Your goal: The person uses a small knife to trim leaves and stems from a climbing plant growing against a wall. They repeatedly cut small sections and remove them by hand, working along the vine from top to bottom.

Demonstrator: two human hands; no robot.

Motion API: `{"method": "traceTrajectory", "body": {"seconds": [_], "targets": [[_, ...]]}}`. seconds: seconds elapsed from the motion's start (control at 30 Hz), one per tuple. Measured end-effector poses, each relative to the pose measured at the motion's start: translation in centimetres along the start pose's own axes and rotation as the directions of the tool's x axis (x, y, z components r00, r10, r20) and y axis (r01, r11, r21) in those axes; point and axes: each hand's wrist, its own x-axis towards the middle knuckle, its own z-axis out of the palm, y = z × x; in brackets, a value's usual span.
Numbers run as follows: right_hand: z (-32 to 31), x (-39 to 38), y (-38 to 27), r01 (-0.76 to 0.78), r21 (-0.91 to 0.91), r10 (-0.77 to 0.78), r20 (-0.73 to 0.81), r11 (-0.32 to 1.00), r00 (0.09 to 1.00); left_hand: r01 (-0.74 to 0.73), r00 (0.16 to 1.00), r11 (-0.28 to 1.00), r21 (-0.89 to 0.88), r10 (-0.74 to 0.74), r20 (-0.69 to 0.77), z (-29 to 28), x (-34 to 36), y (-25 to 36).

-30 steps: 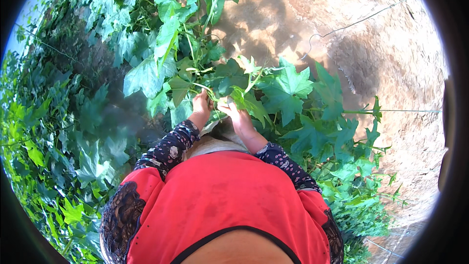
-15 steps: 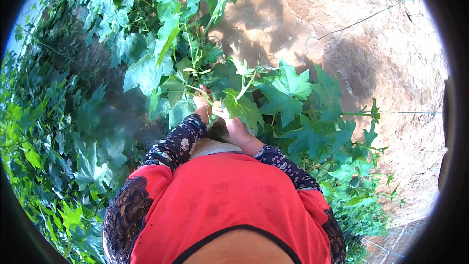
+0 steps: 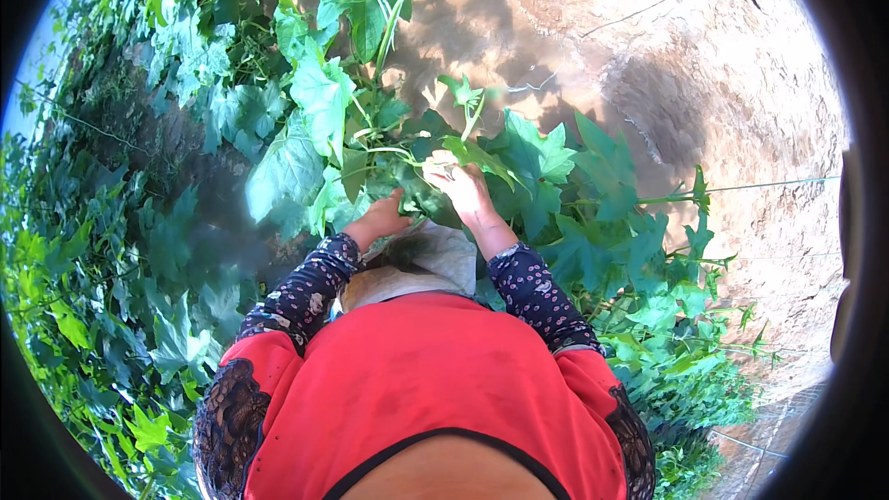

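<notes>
My right hand (image 3: 461,189) is raised among the vine leaves, its fingers pinched on a pale green vine stem (image 3: 398,152) beside a leafy shoot (image 3: 463,93). My left hand (image 3: 381,218) is lower and to the left, its fingers curled near dark leaves; what they hold, if anything, is hidden. Large lobed green leaves (image 3: 537,159) surround both hands. A whitish cloth bag (image 3: 444,255) hangs at my waist below them, partly open with a dark interior.
Dense foliage (image 3: 139,268) covers the left side, with a thin wire (image 3: 93,125) across it. Sunlit reddish-brown ground (image 3: 741,102) spreads on the right, crossed by several thin wires (image 3: 778,182).
My left hand has moved down and left, out from under the stem. My right hand has risen toward the shoot. More of the bag shows between them, and the view has shifted slightly.
</notes>
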Motion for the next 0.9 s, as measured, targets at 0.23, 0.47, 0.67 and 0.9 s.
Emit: {"method": "traceTrajectory", "body": {"seconds": [0.23, 0.47, 0.67, 0.9], "targets": [[-1.2, 1.8, 0.0, -0.004, 0.384, -0.054, 0.139, 0.923, 0.989, -0.169, 0.944, 0.963, -0.211, 0.097, -0.314, -8.6, 3.4, 10.5], [-1.1, 1.5, 0.9, 0.294, -0.232, -0.259, 0.171, 0.927, 0.951, -0.171, 0.979, 0.955, -0.240, 0.137, -0.153, -9.1, 5.5, 8.4], [-1.5, 1.0, 1.5, -0.029, 0.018, 0.025, 0.170, 0.999, 0.985, -0.087, 0.996, 0.942, -0.323, 0.079, -0.038, -8.3, 6.2, 6.8], [-3.0, 2.2, 5.9, 0.218, -0.275, -0.205, 0.077, 0.936, 0.976, -0.277, 0.955, 0.936, -0.215, 0.244, -0.170, -7.6, 5.6, 6.6]]}}
